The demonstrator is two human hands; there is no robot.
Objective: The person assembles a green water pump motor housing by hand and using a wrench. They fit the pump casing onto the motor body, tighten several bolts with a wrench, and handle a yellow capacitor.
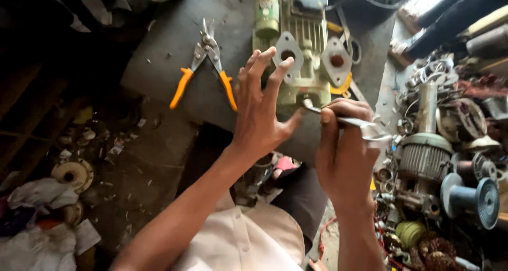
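Dark bench (174, 54) — one snips (206, 65), right hand (344, 149) gripping one wrench (349, 122).

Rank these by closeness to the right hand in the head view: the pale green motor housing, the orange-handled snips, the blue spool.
From the right hand:
1. Pale green motor housing, just ahead of the fingers, on the mat.
2. Blue spool, off to the right among the scrap parts.
3. Orange-handled snips, far left on the mat, beyond the left hand.
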